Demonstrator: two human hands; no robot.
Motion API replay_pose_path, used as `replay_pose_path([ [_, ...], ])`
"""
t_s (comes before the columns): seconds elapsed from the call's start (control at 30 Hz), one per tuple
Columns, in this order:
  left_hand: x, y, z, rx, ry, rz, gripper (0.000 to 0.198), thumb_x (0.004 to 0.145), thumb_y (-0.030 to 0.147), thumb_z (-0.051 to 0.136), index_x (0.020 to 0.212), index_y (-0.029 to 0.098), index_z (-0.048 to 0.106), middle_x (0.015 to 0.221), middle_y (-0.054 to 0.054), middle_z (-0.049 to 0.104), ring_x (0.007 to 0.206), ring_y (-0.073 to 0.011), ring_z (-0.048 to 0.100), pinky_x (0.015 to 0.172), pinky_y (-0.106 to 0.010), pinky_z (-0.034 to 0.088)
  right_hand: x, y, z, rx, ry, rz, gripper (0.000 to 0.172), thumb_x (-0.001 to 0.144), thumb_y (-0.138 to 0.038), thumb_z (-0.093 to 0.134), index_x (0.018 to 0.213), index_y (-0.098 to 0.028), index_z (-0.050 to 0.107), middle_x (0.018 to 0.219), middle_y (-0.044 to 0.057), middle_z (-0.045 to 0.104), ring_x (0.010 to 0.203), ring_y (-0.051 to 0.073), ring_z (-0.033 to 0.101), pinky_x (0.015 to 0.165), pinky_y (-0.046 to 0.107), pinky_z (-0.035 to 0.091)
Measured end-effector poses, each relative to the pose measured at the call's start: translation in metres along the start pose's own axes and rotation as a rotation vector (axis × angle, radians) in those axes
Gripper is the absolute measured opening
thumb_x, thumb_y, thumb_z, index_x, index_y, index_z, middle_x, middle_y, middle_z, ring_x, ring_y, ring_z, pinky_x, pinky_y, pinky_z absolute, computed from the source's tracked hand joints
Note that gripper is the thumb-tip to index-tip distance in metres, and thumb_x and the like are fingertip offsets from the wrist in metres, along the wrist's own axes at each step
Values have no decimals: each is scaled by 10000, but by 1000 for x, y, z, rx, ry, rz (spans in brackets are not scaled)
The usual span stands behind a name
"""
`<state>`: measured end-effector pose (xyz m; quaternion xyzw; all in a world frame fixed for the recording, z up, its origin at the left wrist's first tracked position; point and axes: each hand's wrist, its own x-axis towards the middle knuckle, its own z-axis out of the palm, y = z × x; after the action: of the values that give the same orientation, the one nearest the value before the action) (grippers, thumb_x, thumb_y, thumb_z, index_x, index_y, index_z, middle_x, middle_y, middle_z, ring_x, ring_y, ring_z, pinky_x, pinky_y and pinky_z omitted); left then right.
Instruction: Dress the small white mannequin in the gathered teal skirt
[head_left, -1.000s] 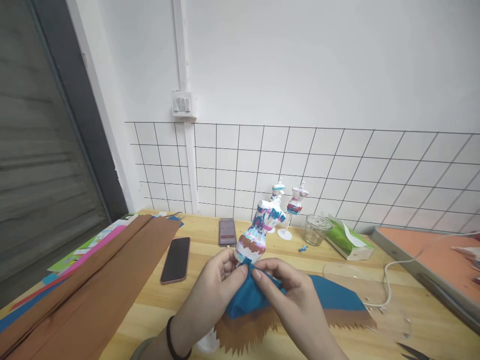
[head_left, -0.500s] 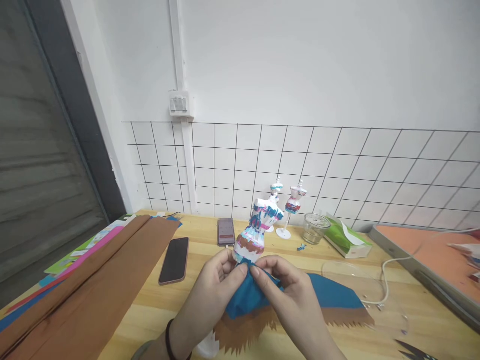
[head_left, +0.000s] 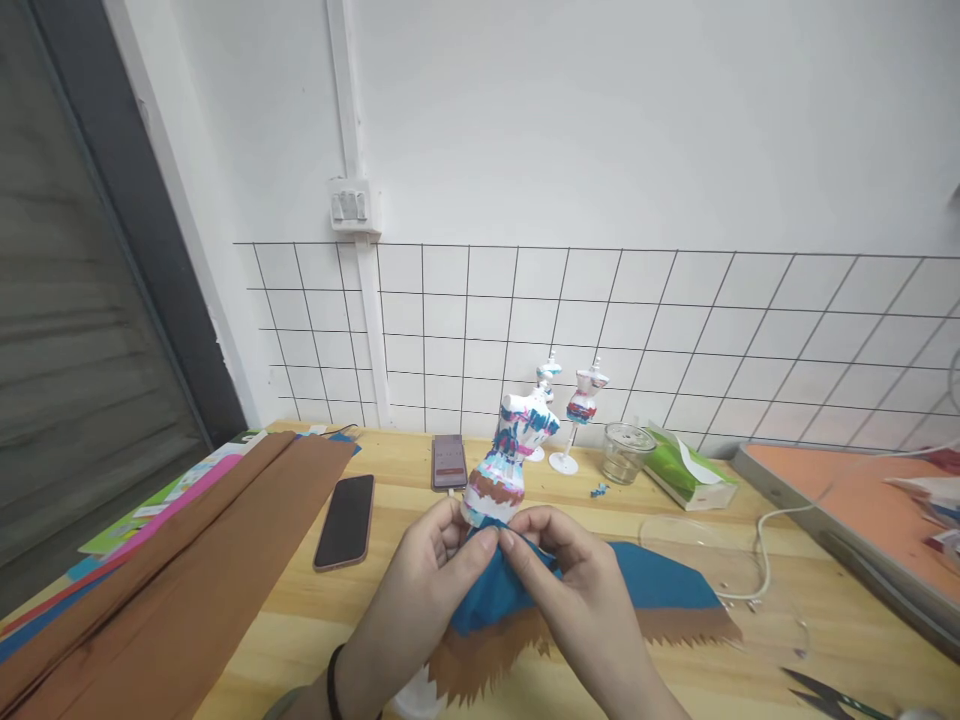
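Note:
Both thumbs meet at the lower edge of a small mannequin (head_left: 501, 470), a white torso smeared with blue, pink and brown. My left hand (head_left: 442, 570) pinches the gathered top of a blue and brown paper skirt (head_left: 495, 595) there, its fingers curled behind the torso's base. On the other side my right hand (head_left: 574, 565) pinches the same gathered edge. The skirt has a jagged brown fringe, and its far part spreads over the table to the right. A round white base (head_left: 418, 697) shows partly under my left wrist.
Two more small mannequins (head_left: 583, 405) stand at the back, beside a glass jar (head_left: 626, 455) and a green tissue pack (head_left: 688, 470). Two phones (head_left: 345, 522) lie left of centre. Folded brown paper (head_left: 195, 560) covers the left side. Scissors (head_left: 829, 690) lie front right, near a white cable (head_left: 763, 550).
The view has shifted slightly to the right. Both hands keep their pinch at the skirt's top, and the mannequin has hardly moved between them.

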<state>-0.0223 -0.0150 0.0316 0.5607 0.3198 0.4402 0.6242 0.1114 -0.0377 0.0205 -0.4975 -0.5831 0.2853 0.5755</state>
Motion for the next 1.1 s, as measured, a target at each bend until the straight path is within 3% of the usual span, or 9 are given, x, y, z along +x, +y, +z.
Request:
replay_pose_path([
  [0.3, -1, -1, 2, -49, -10, 4, 223, 759, 306, 630, 907, 148, 574, 849, -59, 678, 767, -144, 601, 664, -217, 463, -3, 2, 1, -2, 3, 11, 183, 751, -351, 592, 683, -181, 593, 619, 1, 585, 585, 134, 520, 520, 206, 411],
  [0.7, 1, -2, 2, -47, 55, -31, 253, 757, 338, 621, 921, 146, 602, 837, -55, 690, 733, -154, 620, 672, -233, 467, -1, 2, 2, 77, -13, 40, 200, 752, -374, 607, 742, -188, 534, 655, -19, 522, 632, 137, 500, 572, 234, 415],
  [0.9, 1, -1, 3, -36, 45, -54, 296, 737, 356, 638, 947, 148, 617, 845, -55, 690, 736, -166, 617, 672, -246, 470, 3, -3, -5, 111, -124, 116, 311, 762, -370, 598, 1007, -182, 563, 666, -26, 488, 666, 155, 492, 616, 260, 419],
  [1.1, 2, -6, 2, -21, 9, -51, 254, 777, 352, 600, 930, 153, 641, 854, -56, 693, 778, -177, 618, 710, -259, 470, 6, -6, -10, 247, -247, 109, 245, 792, -325, 587, 1002, -199, 596, 790, 9, 582, 750, 158, 534, 740, 294, 451],
])
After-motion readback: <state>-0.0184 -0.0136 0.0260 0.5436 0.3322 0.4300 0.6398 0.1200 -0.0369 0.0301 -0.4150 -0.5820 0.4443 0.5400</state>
